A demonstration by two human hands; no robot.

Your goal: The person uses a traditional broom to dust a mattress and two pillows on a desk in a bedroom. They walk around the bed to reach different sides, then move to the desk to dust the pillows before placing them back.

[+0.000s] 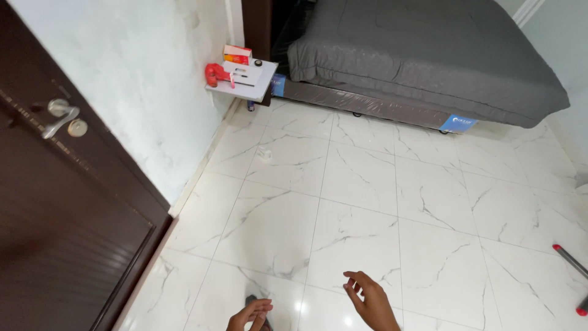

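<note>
My left hand (250,315) shows at the bottom edge with its fingers curled loosely and nothing in it. My right hand (369,301) is beside it, fingers spread and bent, also holding nothing. Both hover over the white marble-pattern floor tiles (361,196). A small dark thing (251,299) peeks out just above my left hand; I cannot tell what it is. A small white object (264,152) lies on the floor farther off, near the wall.
A dark brown door (67,208) with a silver lever handle (59,116) stands at left. A small white table (241,79) with boxes and a red object sits in the corner. A grey-covered bed (422,55) fills the back. A red-tipped pole (569,260) lies at right.
</note>
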